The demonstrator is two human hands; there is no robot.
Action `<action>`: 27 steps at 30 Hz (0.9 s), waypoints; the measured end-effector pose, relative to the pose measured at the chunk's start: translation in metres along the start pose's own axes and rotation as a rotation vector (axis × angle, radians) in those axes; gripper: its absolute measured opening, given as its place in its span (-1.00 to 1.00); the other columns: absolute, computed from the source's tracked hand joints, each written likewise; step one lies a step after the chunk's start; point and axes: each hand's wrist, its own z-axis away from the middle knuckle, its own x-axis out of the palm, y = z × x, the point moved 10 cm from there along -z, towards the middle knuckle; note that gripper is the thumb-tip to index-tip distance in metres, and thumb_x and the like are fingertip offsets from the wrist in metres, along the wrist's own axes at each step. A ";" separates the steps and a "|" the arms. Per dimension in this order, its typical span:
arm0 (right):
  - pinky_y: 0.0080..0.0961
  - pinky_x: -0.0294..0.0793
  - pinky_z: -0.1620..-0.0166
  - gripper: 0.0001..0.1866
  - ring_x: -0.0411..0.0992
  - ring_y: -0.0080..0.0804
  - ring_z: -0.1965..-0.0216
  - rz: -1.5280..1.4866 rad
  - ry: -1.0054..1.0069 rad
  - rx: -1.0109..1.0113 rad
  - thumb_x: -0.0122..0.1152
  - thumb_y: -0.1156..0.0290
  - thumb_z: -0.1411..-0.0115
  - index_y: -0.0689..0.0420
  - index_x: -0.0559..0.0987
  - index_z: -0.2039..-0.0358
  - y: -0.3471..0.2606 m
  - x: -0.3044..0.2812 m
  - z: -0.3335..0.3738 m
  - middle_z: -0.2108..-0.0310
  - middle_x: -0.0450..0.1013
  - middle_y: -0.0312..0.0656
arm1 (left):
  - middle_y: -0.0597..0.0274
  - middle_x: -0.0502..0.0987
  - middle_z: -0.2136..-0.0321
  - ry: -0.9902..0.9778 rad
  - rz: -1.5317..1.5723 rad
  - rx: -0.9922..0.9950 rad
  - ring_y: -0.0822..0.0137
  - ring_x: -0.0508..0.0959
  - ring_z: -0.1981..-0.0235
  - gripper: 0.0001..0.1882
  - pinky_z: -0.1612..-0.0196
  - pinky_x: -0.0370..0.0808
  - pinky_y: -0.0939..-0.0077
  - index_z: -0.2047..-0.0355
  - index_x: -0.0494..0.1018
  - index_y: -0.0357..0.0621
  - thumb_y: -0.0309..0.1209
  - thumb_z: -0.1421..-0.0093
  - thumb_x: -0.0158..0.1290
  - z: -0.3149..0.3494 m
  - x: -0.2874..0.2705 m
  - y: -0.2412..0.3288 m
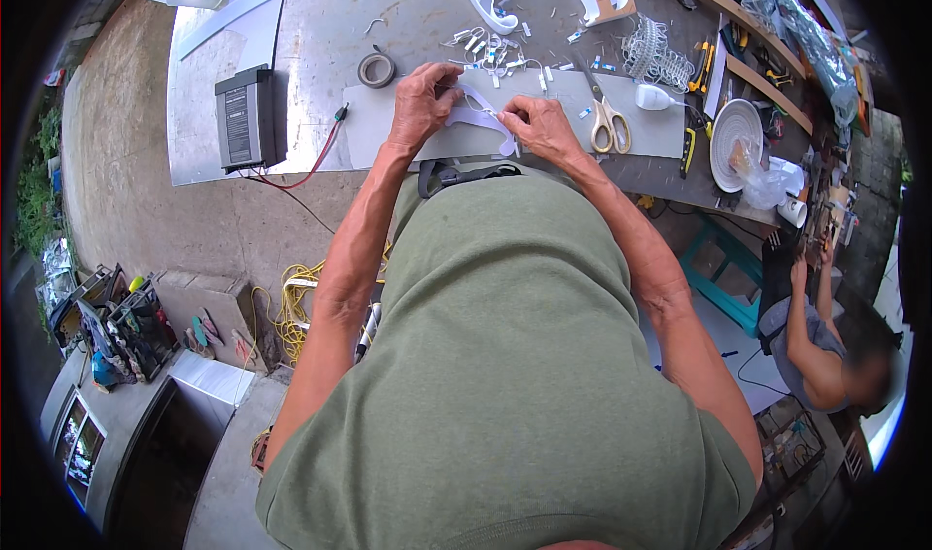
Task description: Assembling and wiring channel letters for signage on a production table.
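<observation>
A white curved plastic piece [478, 120] lies between my hands at the table's near edge, with a thin wire [478, 101] looped over it. My left hand [424, 105] is closed, thumb and fingers pinched at the piece's upper left end. From the right, my right hand [542, 128] pinches the wire close to the piece's right side; its fingertips partly hide what they grip. Small light modules on wires [493, 53] lie in a tangle just beyond my hands. Scissors [607, 123] with beige handles rest right of my right hand.
A roll of tape [376, 68] and a black power supply [246, 120] with red leads stand left. A module coil [655, 53], white bottle [655, 97], cutter [688, 150] and round plate [736, 133] lie right. Another person [825, 356] works beyond a green stool [723, 273].
</observation>
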 end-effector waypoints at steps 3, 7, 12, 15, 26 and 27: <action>-0.35 0.50 0.33 -0.66 0.57 -0.28 0.48 0.010 -0.020 0.055 0.25 0.15 -0.25 0.21 0.67 0.32 0.002 0.002 -0.002 0.53 0.59 -0.10 | 0.20 0.64 0.29 -0.012 -0.007 -0.003 0.39 0.63 0.27 -0.62 0.13 0.58 0.51 0.08 0.60 -0.15 -0.56 -0.04 0.31 -0.001 0.001 0.001; -0.33 0.51 0.32 -0.65 0.59 -0.28 0.47 0.021 -0.024 0.024 0.26 0.12 -0.23 0.20 0.67 0.32 -0.002 0.005 -0.003 0.52 0.59 -0.09 | 0.20 0.64 0.29 -0.014 0.013 -0.026 0.39 0.63 0.27 -0.59 0.13 0.58 0.50 0.06 0.60 -0.15 -0.56 -0.03 0.32 -0.001 0.000 -0.003; -0.30 0.54 0.27 -0.69 0.60 -0.19 0.42 0.081 -0.024 0.032 0.24 0.16 -0.23 0.18 0.66 0.29 0.003 0.005 -0.006 0.47 0.61 -0.07 | 0.23 0.65 0.23 -0.077 0.082 -0.119 0.47 0.61 0.22 -0.67 0.10 0.56 0.53 -0.02 0.56 -0.20 -0.50 -0.23 0.22 -0.001 0.002 -0.012; -0.30 0.54 0.24 -0.71 0.60 -0.15 0.39 0.078 0.005 0.002 0.22 0.20 -0.24 0.18 0.67 0.27 0.006 0.005 -0.007 0.44 0.61 -0.06 | 0.22 0.65 0.19 -0.034 0.138 -0.148 0.48 0.60 0.21 -0.70 0.07 0.54 0.56 -0.07 0.51 -0.25 -0.49 -0.35 0.08 -0.001 -0.002 -0.019; -0.35 0.55 0.25 -0.73 0.60 -0.26 0.40 -0.060 0.041 -0.057 0.26 0.28 -0.21 0.24 0.65 0.25 -0.004 0.001 -0.016 0.45 0.61 -0.06 | 0.15 0.65 0.15 0.063 0.174 -0.177 0.41 0.63 0.16 -0.56 0.03 0.56 0.50 -0.20 0.38 -0.22 -0.64 -0.30 0.00 0.006 -0.007 -0.020; -0.36 0.55 0.26 -0.73 0.60 -0.27 0.41 -0.076 0.061 -0.075 0.27 0.28 -0.20 0.24 0.64 0.24 -0.007 0.000 -0.019 0.46 0.61 -0.07 | 0.15 0.65 0.15 0.100 0.150 -0.187 0.40 0.63 0.15 -0.53 0.03 0.57 0.49 -0.20 0.38 -0.22 -0.65 -0.27 0.01 0.008 -0.010 -0.018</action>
